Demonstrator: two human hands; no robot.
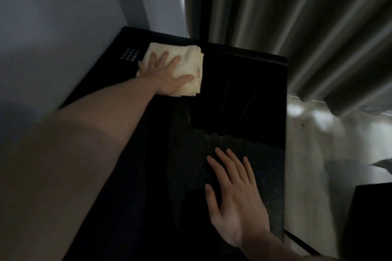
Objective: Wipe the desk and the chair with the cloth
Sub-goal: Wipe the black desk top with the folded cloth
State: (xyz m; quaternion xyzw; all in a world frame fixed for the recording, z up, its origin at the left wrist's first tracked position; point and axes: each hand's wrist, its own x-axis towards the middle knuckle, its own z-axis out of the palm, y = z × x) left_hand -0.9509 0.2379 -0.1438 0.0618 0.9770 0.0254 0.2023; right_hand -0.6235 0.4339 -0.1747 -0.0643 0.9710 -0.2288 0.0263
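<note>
A folded cream cloth point(186, 59) lies on the far left part of the glossy black desk point(244, 95). My left hand point(165, 72) presses flat on the cloth, fingers spread and straight, arm stretched out from the lower left. My right hand point(233, 197) rests flat on the near part of the desk, fingers straight and pointing away from me. The chair is not clearly in view.
A white wall point(53, 17) borders the desk on the left. Grey curtains point(297, 17) hang behind and to the right. A small grid of pale dots point(129, 55) sits in the desk's far left corner. Pale floor point(328, 144) lies right, with a dark object point(371, 218) at lower right.
</note>
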